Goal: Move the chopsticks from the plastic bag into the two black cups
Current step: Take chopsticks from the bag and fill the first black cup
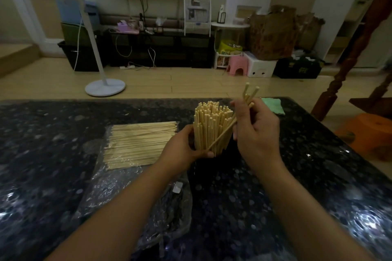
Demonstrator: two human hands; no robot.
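Hands grip chopsticks: left (186, 146) the upright bundle (212, 127), right (257, 131) a few, over speckled table (297, 176).

pale matt wooden chopsticks (212, 127), glossy speckled stone table (297, 176), crinkled clear plastic bag (127, 193)

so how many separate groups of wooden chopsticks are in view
3: flat pale wooden chopsticks on the clear plastic bag, upright packed bundle held by left hand, few in right hand.

Both bare arms reach forward. The left hand (184, 148) curls its fingers around something; the right hand (257, 131) pinches thin sticks.
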